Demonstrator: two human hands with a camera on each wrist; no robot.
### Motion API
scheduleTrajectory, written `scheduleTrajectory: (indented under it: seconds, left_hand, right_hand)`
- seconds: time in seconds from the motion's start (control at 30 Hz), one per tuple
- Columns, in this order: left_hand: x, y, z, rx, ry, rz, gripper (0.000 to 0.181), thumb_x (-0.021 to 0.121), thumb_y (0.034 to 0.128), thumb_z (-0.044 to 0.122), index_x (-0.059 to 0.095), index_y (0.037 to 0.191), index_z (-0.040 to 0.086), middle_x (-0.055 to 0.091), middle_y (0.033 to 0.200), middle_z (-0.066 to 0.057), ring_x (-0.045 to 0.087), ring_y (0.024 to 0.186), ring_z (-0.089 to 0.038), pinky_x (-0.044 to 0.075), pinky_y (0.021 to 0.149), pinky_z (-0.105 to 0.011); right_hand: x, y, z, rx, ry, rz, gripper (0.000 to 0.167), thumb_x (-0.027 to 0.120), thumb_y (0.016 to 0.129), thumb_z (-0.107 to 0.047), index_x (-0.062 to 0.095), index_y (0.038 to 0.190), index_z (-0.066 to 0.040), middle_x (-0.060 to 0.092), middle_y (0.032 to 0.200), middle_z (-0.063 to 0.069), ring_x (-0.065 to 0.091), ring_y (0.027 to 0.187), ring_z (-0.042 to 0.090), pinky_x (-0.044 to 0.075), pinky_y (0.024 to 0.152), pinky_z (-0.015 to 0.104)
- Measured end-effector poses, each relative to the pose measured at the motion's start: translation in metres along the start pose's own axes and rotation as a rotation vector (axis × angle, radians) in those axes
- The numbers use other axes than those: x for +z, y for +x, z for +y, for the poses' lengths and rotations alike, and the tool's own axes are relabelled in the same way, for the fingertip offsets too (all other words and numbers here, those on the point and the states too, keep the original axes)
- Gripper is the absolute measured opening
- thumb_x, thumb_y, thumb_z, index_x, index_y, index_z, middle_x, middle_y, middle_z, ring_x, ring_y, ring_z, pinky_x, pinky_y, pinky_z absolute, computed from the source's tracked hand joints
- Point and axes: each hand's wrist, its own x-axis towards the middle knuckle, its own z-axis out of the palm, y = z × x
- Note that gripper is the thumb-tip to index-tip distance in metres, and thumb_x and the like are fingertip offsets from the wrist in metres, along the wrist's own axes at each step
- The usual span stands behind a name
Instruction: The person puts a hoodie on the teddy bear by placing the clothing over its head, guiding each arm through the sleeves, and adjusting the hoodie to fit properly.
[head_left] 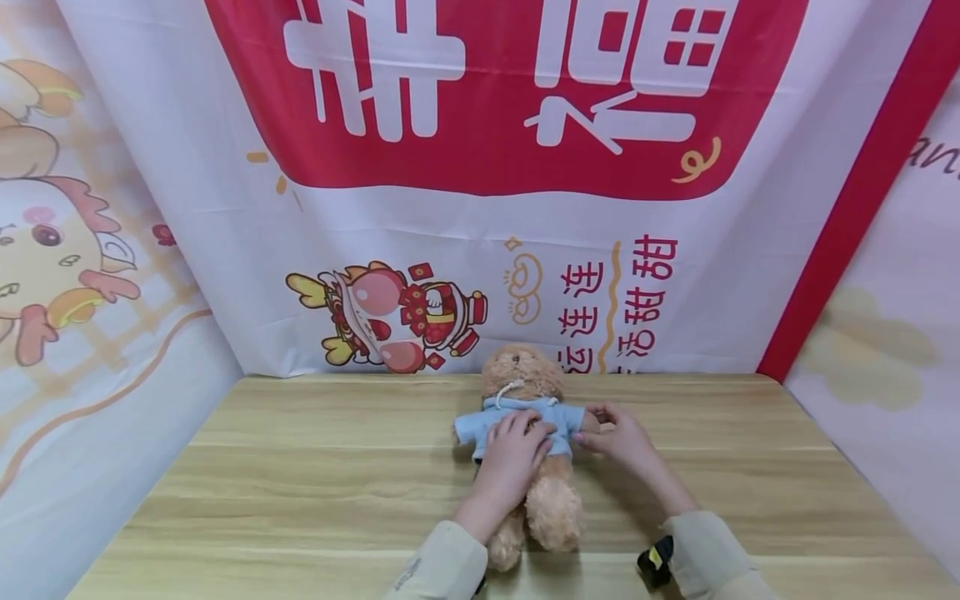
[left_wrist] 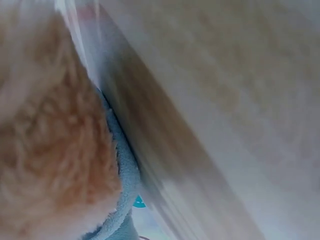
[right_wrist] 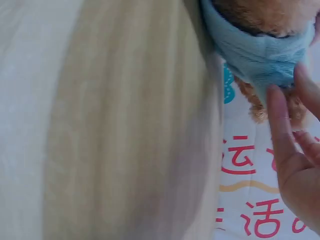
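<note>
A light brown teddy bear [head_left: 555, 508] in a blue hoodie [head_left: 471, 427] with a white drawstring lies face up on the table, its head toward the back edge. My left hand [head_left: 513, 454] rests on the bear's belly, over the front of the hoodie. At the bear's arm on the right, my right hand [head_left: 618, 435] pinches the sleeve end and paw between thumb and fingers. The right wrist view shows this hand [right_wrist: 300, 170] against the blue sleeve [right_wrist: 265, 65]. Only brown fur [left_wrist: 55, 145] and the hoodie's hem [left_wrist: 127, 175] appear in the left wrist view; the left hand is out of it.
The wood-grain table [head_left: 300, 483] stretches to both sides of the bear. Behind its back edge hangs a white and red printed cloth [head_left: 420, 225]. Printed cloths also hang at the left and right. A black band with a yellow mark [head_left: 657, 562] sits by the right cuff.
</note>
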Motion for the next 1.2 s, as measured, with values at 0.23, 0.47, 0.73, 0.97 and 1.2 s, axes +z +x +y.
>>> scheduleTrajectory:
  seconds: [0.23,0.47,0.73,0.97,1.2]
  left_hand:
    - [0.001,0.004,0.005,-0.007,0.017,-0.048,0.024,0.047,0.1004,0.031,0.064,0.117,0.028,0.053,0.133,0.002,0.049,0.125,-0.020,0.041,0.100,-0.046]
    - [0.004,0.005,0.007,0.033,0.029,-0.027,0.022,0.049,0.0994,0.030,0.066,0.114,0.027,0.056,0.133,0.002,0.050,0.125,-0.019,0.042,0.101,-0.043]
    - [0.003,0.005,0.004,0.016,0.002,-0.005,0.021,0.051,0.0986,0.026,0.067,0.112,0.023,0.056,0.131,-0.001,0.051,0.124,-0.021,0.043,0.100,-0.044]
    - [0.002,0.004,0.002,0.013,0.015,0.005,0.021,0.053,0.0978,0.024,0.067,0.112,0.021,0.056,0.132,-0.003,0.051,0.125,-0.023,0.042,0.099,-0.046]
    - [0.003,0.003,0.000,0.003,-0.028,0.048,0.021,0.053,0.0976,0.024,0.068,0.112,0.020,0.058,0.129,-0.003,0.052,0.123,-0.023,0.043,0.097,-0.046]
  right_hand:
    - [-0.009,0.007,0.006,0.041,0.079,0.122,0.019,0.066,0.087,-0.004,0.061,0.092,0.014,0.069,0.077,0.004,0.062,0.061,-0.001,0.055,0.061,0.021]
    - [-0.006,0.020,0.007,0.130,0.084,0.181,0.016,0.058,0.092,-0.002,0.058,0.094,0.013,0.064,0.068,0.004,0.059,0.054,0.004,0.053,0.053,0.022]
    - [0.010,0.024,0.003,0.175,0.271,0.098,0.026,0.049,0.094,0.001,0.047,0.114,0.019,0.061,0.084,0.009,0.061,0.067,0.007,0.057,0.067,0.023]
    - [0.012,0.017,-0.005,0.153,0.091,0.043,0.028,0.067,0.087,-0.018,0.052,0.095,0.004,0.055,0.091,0.008,0.054,0.084,0.012,0.049,0.074,0.022]
    - [0.014,0.018,0.001,0.203,0.409,0.042,0.027,0.051,0.099,-0.023,0.056,0.100,0.003,0.054,0.083,-0.005,0.056,0.076,0.003,0.054,0.077,0.021]
